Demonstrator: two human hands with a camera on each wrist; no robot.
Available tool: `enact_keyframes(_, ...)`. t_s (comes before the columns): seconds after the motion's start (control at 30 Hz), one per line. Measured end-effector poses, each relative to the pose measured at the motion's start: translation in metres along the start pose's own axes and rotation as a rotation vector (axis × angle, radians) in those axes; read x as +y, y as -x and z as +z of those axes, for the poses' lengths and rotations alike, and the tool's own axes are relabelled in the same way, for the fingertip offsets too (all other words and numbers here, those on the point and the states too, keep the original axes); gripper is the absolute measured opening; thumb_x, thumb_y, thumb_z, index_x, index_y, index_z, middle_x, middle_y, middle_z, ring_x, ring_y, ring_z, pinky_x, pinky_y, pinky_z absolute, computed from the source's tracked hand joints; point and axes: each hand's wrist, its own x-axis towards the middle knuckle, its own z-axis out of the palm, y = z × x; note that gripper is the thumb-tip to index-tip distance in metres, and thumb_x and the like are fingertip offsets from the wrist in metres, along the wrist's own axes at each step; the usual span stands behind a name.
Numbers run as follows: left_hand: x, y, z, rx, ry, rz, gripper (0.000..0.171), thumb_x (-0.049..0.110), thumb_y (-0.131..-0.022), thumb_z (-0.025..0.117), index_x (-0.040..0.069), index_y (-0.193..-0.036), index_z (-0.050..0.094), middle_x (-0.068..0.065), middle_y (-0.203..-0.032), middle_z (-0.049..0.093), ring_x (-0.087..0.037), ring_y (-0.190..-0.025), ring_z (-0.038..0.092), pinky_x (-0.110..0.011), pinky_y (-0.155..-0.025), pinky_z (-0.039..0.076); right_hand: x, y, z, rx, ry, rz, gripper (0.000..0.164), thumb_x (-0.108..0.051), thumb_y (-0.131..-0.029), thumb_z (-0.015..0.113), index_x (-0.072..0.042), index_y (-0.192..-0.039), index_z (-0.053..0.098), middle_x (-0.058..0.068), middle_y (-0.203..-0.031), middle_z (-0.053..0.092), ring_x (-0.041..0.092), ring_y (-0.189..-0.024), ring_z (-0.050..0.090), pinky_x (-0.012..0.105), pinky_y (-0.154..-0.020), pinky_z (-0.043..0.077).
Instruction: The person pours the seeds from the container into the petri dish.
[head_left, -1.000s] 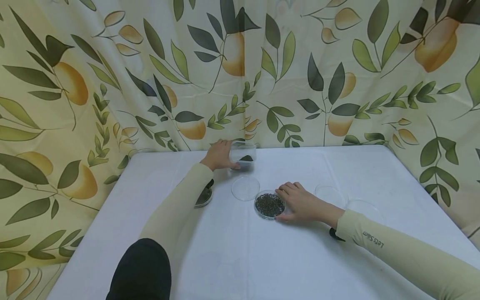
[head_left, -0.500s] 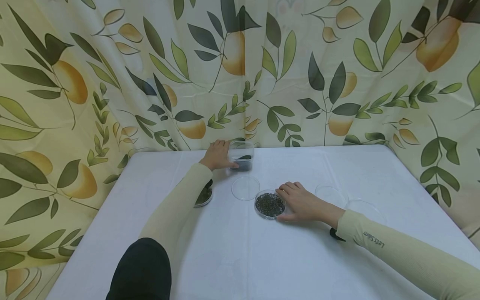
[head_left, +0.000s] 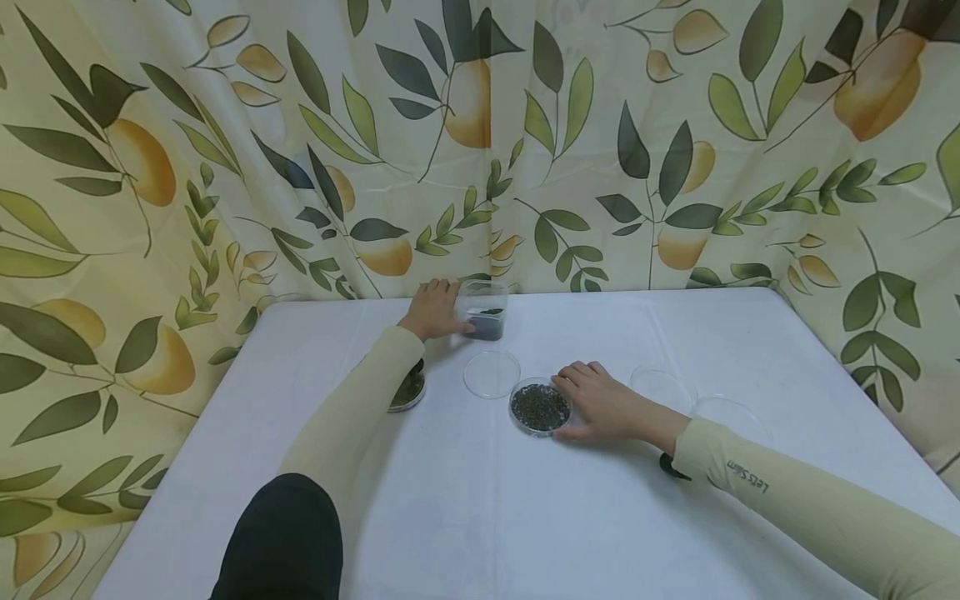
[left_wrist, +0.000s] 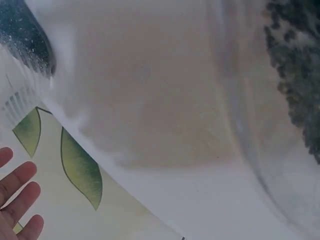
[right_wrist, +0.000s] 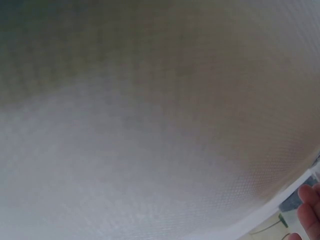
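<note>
My left hand [head_left: 435, 310] is beside a clear plastic box [head_left: 483, 292] at the table's back edge, thumb at its near left side. Dark material [head_left: 486, 327] fills the box's lower part. In the left wrist view, straight, spread fingers [left_wrist: 20, 190] show below the box [left_wrist: 25, 40]. My right hand [head_left: 603, 406] grips the right rim of a round petri dish [head_left: 540, 407] of dark granules, fingers behind and thumb in front. The right wrist view shows mostly blurred cloth, with some fingertips [right_wrist: 307, 207] at the lower right.
A clear round lid [head_left: 491, 375] lies between box and dish. Partly behind my left forearm is another dish [head_left: 407, 392] with dark contents, seen close up in the left wrist view [left_wrist: 302, 75]. Two clear lids [head_left: 660, 388] lie near my right wrist. A patterned curtain hangs behind the table.
The box has shifted slightly left and the dark material in it now looks more level. My left hand has moved slightly left too. My right hand and its petri dish have stayed put.
</note>
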Motion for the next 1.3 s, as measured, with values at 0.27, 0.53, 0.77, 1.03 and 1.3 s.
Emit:
enact_keyframes(0.27, 0.000, 0.002, 0.000, -0.012, 0.009, 0.016, 0.098, 0.062, -0.080, 0.059, 0.005, -0.149, 0.020, -0.016, -0.151, 0.033, -0.033, -0.140, 0.031, -0.048, -0.116, 0.023, -0.001, 0.000, -0.002, 0.003, -0.005, 0.002, 0.079, -0.059, -0.076, 0.064, 0.003, -0.124, 0.054, 0.014, -0.117, 0.058, 0.029, -0.111, 0.051, 0.045, -0.090, 0.042)
enact_keyframes(0.53, -0.002, 0.008, 0.000, -0.018, 0.004, 0.034, 0.098, 0.061, -0.083, 0.056, 0.007, -0.151, 0.011, -0.014, -0.156, 0.021, -0.029, -0.145, 0.020, -0.048, -0.118, 0.016, -0.002, -0.001, -0.001, 0.017, 0.002, -0.012, 0.078, -0.058, -0.076, 0.065, 0.004, -0.122, 0.055, 0.016, -0.115, 0.059, 0.030, -0.109, 0.052, 0.047, -0.089, 0.043)
enact_keyframes(0.77, 0.001, 0.014, -0.005, 0.041, -0.003, 0.111, 0.097, 0.059, -0.083, 0.058, 0.005, -0.150, 0.014, -0.014, -0.156, 0.021, -0.029, -0.145, 0.018, -0.048, -0.119, 0.014, -0.001, -0.001, 0.000, -0.004, -0.004, 0.004, 0.079, -0.059, -0.076, 0.064, 0.002, -0.124, 0.054, 0.014, -0.118, 0.058, 0.029, -0.112, 0.051, 0.046, -0.091, 0.042)
enact_keyframes(1.03, 0.014, 0.029, -0.012, 0.107, -0.081, 0.230, 0.090, 0.054, -0.084, 0.060, 0.003, -0.148, 0.023, -0.012, -0.155, 0.026, -0.028, -0.144, 0.021, -0.049, -0.118, 0.018, 0.000, -0.001, 0.001, 0.022, 0.012, -0.015, 0.079, -0.060, -0.076, 0.064, 0.003, -0.123, 0.055, 0.014, -0.116, 0.059, 0.028, -0.111, 0.051, 0.045, -0.089, 0.042)
enact_keyframes(1.3, 0.023, 0.044, -0.020, 0.123, -0.077, 0.371, 0.089, 0.053, -0.085, 0.060, 0.004, -0.149, 0.022, -0.012, -0.154, 0.028, -0.028, -0.144, 0.023, -0.048, -0.117, 0.020, -0.001, -0.001, 0.000, 0.014, -0.005, -0.004, 0.079, -0.059, -0.076, 0.064, 0.003, -0.124, 0.055, 0.014, -0.117, 0.058, 0.028, -0.112, 0.051, 0.046, -0.091, 0.042)
